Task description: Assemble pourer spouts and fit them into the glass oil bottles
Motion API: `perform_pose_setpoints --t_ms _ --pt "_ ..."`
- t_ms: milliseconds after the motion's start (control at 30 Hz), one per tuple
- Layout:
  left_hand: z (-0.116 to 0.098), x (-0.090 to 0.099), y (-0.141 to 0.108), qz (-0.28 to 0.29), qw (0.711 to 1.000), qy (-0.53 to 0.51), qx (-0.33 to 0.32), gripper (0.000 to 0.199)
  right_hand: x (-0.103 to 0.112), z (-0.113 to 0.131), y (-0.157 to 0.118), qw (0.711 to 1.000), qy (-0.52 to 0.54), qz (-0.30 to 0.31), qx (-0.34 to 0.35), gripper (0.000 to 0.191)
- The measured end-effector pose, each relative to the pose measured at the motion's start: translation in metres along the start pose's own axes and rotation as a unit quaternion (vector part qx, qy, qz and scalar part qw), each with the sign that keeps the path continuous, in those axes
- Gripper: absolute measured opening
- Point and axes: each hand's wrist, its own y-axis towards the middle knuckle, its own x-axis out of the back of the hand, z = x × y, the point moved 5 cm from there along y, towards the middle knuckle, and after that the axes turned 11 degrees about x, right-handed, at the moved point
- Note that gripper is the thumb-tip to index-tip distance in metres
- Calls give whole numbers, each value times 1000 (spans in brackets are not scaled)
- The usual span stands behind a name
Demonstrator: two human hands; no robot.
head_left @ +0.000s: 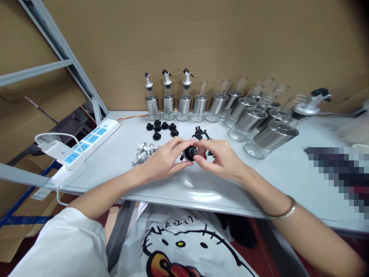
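Note:
Between my two hands, just above the table, is a bottle pourer (pixel 190 153), its black ribbed stopper end and small tube facing me. My left hand (pixel 164 159) grips it from the left, thumb below and fingers above. From the other side my right hand (pixel 220 157) pinches the stopper end with thumb and fingers. Silver pourer spouts (pixel 141 154) lie in a pile beyond my left hand, partly covered by it. Several black rubber stoppers (pixel 157 135) sit farther back. Small black levers (pixel 198 132) are behind my right hand, and more small black parts (pixel 211 153) are partly hidden by its fingers.
Three glass bottles with metal sleeves and pourers (pixel 168 102) stand along the cardboard wall (pixel 201 38). Several open bottles (pixel 200 102) continue rightward to a nearer one with a pourer (pixel 275 134). A power strip (pixel 92 140) with a white cable lies left. Metal shelf posts (pixel 62 42) rise there.

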Motion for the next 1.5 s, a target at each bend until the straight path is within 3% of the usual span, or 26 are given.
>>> perform_pose_setpoints --t_ms 233,367,533,667,767,900,967,1067,1200,1367,1500 --pt "-1 2 0 -45 994 -96 9 30 0 -2 0 1000 -5 11 -10 24" --pt "-2 9 2 -70 994 -88 4 11 0 -3 1 1000 6 -9 -28 31" --pt "-2 16 8 -102 992 -65 31 15 -2 2 2 1000 -7 -22 6 30" --pt "-1 18 15 -69 990 -105 56 20 -7 6 4 999 -33 -9 24 23" --pt "22 18 34 -42 974 -173 137 20 -6 4 6 997 -69 -11 7 18" --pt "73 20 82 -117 931 -259 227 33 5 -3 6 992 -102 -61 -28 13" --pt "92 13 112 -123 929 -239 254 39 13 -3 5 985 -133 -107 -18 12" --pt "98 -4 152 -86 953 -162 241 51 22 -2 2 974 -159 -160 9 13" --pt "100 -27 182 -58 952 -116 278 61 27 0 1 964 -173 -198 47 12" --pt "113 -41 193 -39 942 -96 318 44 34 1 -1 945 -194 -258 52 24" --pt "113 -40 192 -48 945 -81 312 35 39 -5 -9 929 -199 -311 16 20"
